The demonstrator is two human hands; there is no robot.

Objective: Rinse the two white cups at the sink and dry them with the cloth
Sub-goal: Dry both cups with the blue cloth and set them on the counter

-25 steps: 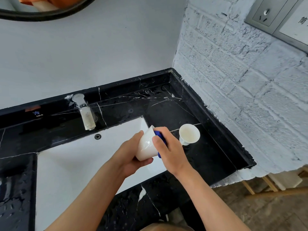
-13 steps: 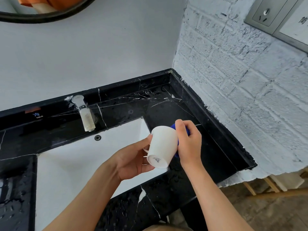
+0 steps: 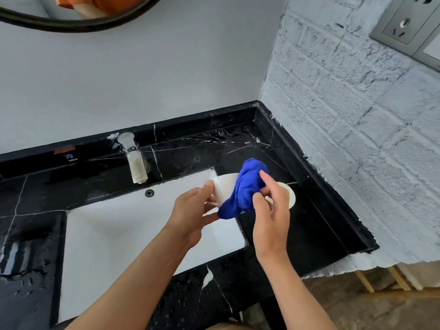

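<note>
My left hand [image 3: 190, 213] grips a white cup [image 3: 225, 189] over the right end of the white sink [image 3: 114, 234]. A blue cloth [image 3: 245, 189] is draped over the cup's right side, pinched by the fingers of my right hand [image 3: 271, 210]. The second white cup [image 3: 289, 196] stands on the black marble counter [image 3: 309, 222] just right of the sink, mostly hidden behind my right hand.
A chrome tap [image 3: 134, 160] stands behind the sink, with an overflow hole [image 3: 149, 193] below it. A painted brick wall [image 3: 357, 139] with a socket [image 3: 402, 25] borders the counter on the right. The counter's front left [image 3: 21, 270] is wet.
The cup has turned in my left hand; its base no longer faces me. The blue cloth, earlier mostly hidden behind the cup, now hangs over its side, and the second cup shows again.
</note>
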